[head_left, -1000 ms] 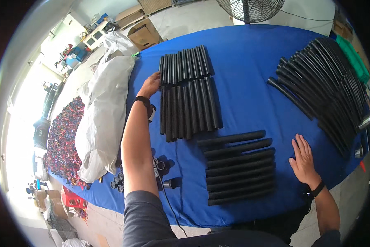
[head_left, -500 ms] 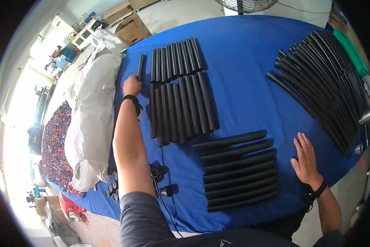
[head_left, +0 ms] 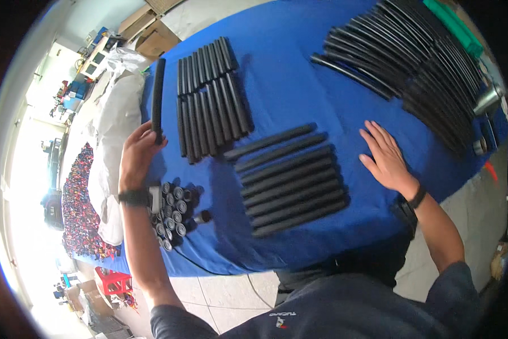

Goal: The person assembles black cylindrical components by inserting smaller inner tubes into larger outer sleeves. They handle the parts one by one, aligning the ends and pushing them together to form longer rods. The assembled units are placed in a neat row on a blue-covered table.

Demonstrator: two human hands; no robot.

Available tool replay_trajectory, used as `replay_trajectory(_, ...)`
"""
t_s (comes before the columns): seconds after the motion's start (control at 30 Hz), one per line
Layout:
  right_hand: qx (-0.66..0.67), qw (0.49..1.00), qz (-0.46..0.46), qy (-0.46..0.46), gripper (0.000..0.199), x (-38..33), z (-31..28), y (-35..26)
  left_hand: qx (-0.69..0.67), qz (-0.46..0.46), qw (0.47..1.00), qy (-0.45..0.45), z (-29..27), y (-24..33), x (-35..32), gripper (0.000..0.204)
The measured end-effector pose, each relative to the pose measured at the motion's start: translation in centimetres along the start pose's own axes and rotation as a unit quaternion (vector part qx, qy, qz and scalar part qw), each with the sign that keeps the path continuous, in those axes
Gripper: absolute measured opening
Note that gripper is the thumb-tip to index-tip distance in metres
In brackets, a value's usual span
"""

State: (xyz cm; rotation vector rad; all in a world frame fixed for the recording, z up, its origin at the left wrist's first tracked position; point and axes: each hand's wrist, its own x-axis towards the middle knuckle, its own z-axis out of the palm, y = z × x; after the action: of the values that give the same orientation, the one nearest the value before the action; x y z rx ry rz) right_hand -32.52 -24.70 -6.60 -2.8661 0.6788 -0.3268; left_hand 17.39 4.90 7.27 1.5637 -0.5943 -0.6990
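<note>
My left hand is closed round the near end of a long black tube, whose other end points away from me beside the white sack. Just right of it lie two rows of black tubes side by side, the far row end to end with the near one. My right hand rests palm down on the blue cloth, fingers stretched out, holding nothing. Between my hands, several more black tubes lie crosswise in a stack of parallel lengths. Short black round caps stand in a cluster near my left wrist.
A fanned pile of black tubes covers the far right of the table, with a green strip behind it. Along the left edge are a white sack and a heap of small multicoloured pieces. A red stool stands below.
My left hand has come nearer, bringing the black tube along from beside the far row. The view has shifted, showing more of the caps. My right hand remains flat on the cloth.
</note>
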Motion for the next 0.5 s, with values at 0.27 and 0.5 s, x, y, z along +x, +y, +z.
replay_trajectory(0.27,0.043,0.998,-0.018,0.044,0.058,-1.3,1.6,1.3,0.114,-0.041,0.991,-0.055,12.8,-5.8,-25.8,0.043)
replay_trajectory(0.5,0.057,0.997,-0.018,0.058,0.057,-1.7,1.5,1.2,0.313,0.051,0.934,-0.168,18.6,-10.4,-30.3,0.044)
